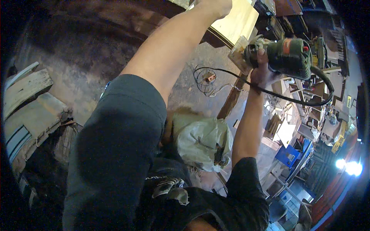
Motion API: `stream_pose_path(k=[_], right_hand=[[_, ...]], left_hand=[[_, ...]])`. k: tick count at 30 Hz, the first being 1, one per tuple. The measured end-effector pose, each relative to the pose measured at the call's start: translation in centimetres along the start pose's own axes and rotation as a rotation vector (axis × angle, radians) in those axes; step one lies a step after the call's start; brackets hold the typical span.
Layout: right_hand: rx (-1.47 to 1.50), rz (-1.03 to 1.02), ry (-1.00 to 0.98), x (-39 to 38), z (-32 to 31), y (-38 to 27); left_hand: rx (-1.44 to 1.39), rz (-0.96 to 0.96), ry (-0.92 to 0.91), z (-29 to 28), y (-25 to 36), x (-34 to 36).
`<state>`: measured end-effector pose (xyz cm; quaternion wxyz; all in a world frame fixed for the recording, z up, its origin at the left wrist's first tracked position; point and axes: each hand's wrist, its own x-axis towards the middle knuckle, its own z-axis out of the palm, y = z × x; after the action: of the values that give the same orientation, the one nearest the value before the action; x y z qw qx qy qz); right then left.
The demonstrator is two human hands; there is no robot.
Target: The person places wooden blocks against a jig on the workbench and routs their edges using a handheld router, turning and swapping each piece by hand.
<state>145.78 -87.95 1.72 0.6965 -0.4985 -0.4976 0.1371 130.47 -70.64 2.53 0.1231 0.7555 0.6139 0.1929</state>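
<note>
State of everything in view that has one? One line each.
Green power tool: held in the right hand; running or not, can't tell.
Black cable: attached to the tool, slack, looping out and across the right forearm.
Left hand: at the pale board, partly cut off by the frame; grip unclear.
Pale board: flat, partly out of frame.
Whitish sack: crumpled.
Lamps: lit.

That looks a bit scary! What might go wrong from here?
The black cord crosses by the wrist of the right hand and might snag. The green power tool, held one-handed at the pale board's edge, could slip. The left hand, also at that board, may be at risk.
</note>
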Motion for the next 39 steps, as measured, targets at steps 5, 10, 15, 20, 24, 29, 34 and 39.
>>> stream_pose_path(k=[5, 10, 15, 20, 24, 29, 34, 39], right_hand=[[-0.027, 0.037, 0.026, -0.2, -0.1, -0.3], [0.011, -0.028, 0.022, 0.3, -1.2, 0.6], [-0.018, -0.027, 0.018, -0.1, 0.7, -1.3], [-0.063, -0.087, 0.047, -0.1, 1.0, -1.1], [0.004, -0.052, 0.077, -0.1, 1.2, -0.6], [0.03, -0.006, -0.063, 0.7, -1.7, 1.6], [-0.004, 0.071, 0.025, 0.3, 0.6, -0.2], [-0.024, 0.048, 0.004, 1.0, 0.5, -0.2]], left_hand=[[-0.061, -0.024, 0.013, -0.2, 0.1, 0.3], [-0.069, -0.015, -0.003, 0.2, 0.7, 0.2], [-0.056, -0.025, -0.008, -0.1, 0.2, 0.0], [-0.082, -0.02, 0.021, 0.1, 0.3, 0.0], [-0.053, -0.036, 0.011, -0.1, 0.5, -0.1], [-0.066, -0.028, 0.013, 0.1, 0.7, -0.1], [-0.08, -0.024, 0.019, -0.2, 0.4, -0.4], [-0.031, -0.014, 0.0, 0.1, 0.8, -0.4]])
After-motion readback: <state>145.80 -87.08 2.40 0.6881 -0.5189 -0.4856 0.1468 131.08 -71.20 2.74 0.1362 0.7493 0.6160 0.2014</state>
